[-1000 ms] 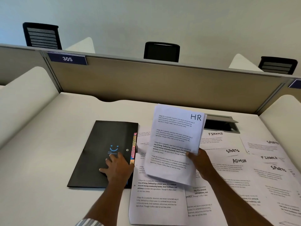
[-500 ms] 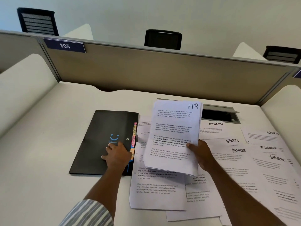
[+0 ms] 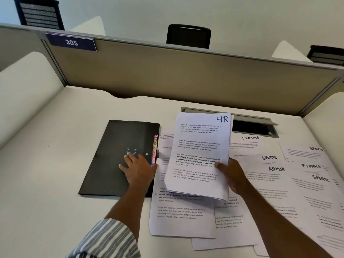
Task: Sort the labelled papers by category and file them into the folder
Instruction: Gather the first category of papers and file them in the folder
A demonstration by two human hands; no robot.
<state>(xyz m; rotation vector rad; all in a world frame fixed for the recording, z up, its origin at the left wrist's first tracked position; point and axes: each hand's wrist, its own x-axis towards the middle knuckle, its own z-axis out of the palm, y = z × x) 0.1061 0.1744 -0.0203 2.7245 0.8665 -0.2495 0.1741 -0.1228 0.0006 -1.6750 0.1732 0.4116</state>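
Barely changed; right hand (image 3: 232,175) still grips the white HR-labelled paper stack (image 3: 201,155); left hand (image 3: 137,170) flat, open, on the black plastic folder (image 3: 111,155) at 9 o'clock. Filing's pending.

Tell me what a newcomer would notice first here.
First, the HR stack, held up at centre by the right hand. Next, the black folder to its left, with the left hand resting on it. Then the loose sheets marked FINANCE, SPORTS and ADMIN, spread at right on the desk.

Behind the HR stack (image 3: 201,155), the fingers of the right hand (image 3: 234,176) are hidden (only the thumb shows); the rightmost papers (image 3: 320,198) run off the picture's edge, their print blurred.
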